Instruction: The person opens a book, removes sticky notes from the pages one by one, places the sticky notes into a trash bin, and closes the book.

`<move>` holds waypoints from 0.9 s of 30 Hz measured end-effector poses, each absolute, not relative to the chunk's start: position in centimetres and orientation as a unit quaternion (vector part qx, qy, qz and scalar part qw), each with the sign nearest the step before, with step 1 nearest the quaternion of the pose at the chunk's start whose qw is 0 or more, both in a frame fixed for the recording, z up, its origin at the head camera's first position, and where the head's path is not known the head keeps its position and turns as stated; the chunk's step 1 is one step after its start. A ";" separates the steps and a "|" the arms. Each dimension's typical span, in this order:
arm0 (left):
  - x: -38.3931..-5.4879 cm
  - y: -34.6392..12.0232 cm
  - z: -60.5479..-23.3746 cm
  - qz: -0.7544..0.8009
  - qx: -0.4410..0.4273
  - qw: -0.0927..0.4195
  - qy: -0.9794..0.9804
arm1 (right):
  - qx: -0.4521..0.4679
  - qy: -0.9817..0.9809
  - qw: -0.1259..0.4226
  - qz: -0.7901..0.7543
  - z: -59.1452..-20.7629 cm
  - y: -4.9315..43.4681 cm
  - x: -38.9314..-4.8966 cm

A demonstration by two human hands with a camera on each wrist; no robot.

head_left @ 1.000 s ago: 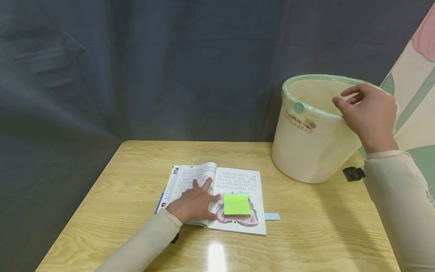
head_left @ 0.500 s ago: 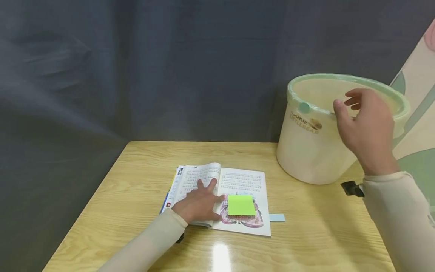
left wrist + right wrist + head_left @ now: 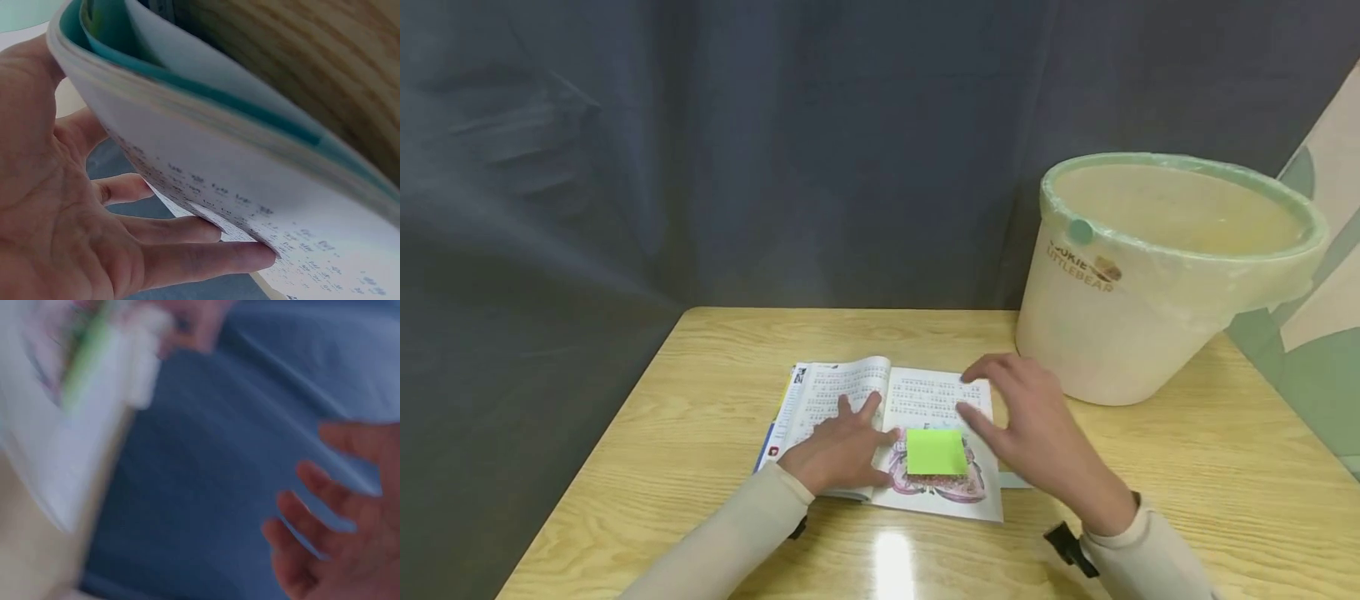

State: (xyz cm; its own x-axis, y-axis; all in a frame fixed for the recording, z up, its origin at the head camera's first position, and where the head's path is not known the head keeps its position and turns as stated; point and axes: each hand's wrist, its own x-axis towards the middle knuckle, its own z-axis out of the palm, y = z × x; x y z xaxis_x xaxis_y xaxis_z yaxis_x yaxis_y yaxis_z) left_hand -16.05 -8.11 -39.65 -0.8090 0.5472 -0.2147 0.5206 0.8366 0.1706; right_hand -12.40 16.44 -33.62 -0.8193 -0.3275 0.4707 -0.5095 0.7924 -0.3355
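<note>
An open book [image 3: 936, 396] lies on the wooden table, its left pages bowed up near the spine. My left hand [image 3: 842, 450] rests spread across the left page and the gutter; in the left wrist view its straight fingers [image 3: 206, 256] press on the printed page [image 3: 312, 250]. A bright green sticky note [image 3: 937, 452] sits over a pink picture on the right page. My right hand [image 3: 1026, 417], holding nothing, hovers over the book's right edge with thumb and fingers apart. A pale blue strip [image 3: 1015, 480] sticks out from the right page, partly hidden behind that hand.
A large cream bin [image 3: 1090, 333] with a green rim and a clear liner stands on the table [image 3: 730, 333] at the back right. Dark cloth [image 3: 850, 167] hangs behind the table and down its left side.
My right hand has moved from beside the bin's rim down and left to the book's right page. My left hand has stayed on the book. The head view has shifted slightly.
</note>
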 end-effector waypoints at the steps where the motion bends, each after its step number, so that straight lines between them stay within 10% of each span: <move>1: -16.0 -8.2 -39.8 0.052 0.280 0.128 0.950 | 0.235 -0.933 0.159 0.223 -34.7 15.8 -12.4; 7: -15.9 -8.1 -40.3 0.032 0.284 0.117 0.951 | 0.302 -0.936 0.023 0.177 -38.9 13.5 -11.8; 27: -16.2 -7.9 -39.8 0.029 0.294 0.102 0.950 | 0.323 -0.934 -0.003 0.149 -40.0 12.5 -11.9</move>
